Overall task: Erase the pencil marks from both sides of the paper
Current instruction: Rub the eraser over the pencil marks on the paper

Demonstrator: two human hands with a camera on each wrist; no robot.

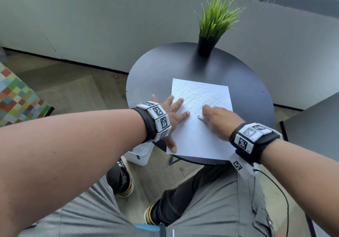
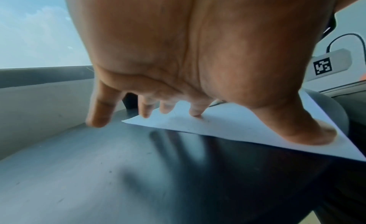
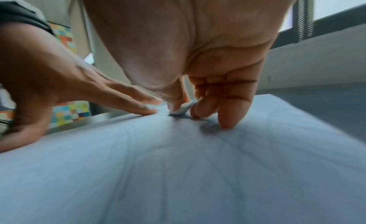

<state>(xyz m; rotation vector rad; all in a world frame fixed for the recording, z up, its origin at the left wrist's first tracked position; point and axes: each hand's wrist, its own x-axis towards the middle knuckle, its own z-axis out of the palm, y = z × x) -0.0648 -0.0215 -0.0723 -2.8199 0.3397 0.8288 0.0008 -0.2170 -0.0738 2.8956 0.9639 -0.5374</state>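
Observation:
A white sheet of paper [image 1: 198, 135] lies on the round dark table [image 1: 156, 71], its far half covered with curved pencil marks [image 1: 203, 95]. My left hand [image 1: 174, 115] lies flat with spread straight fingers, pressing the sheet's left edge; the thumb sits near the near-left corner. In the left wrist view the left hand's fingertips [image 2: 195, 113] rest on the paper [image 2: 247, 130]. My right hand [image 1: 218, 117] pinches a small white eraser [image 1: 200, 117] between thumb and fingers and holds it on the sheet's middle. The right wrist view shows the eraser [image 3: 181, 110] touching the paper [image 3: 178, 164].
A potted green grass plant [image 1: 211, 33] in a black pot stands at the table's far edge. A white box [image 1: 139, 154] sits on the floor under the table's left side. A patchwork seat [image 1: 18, 97] is at far left. My knees are below the table's near edge.

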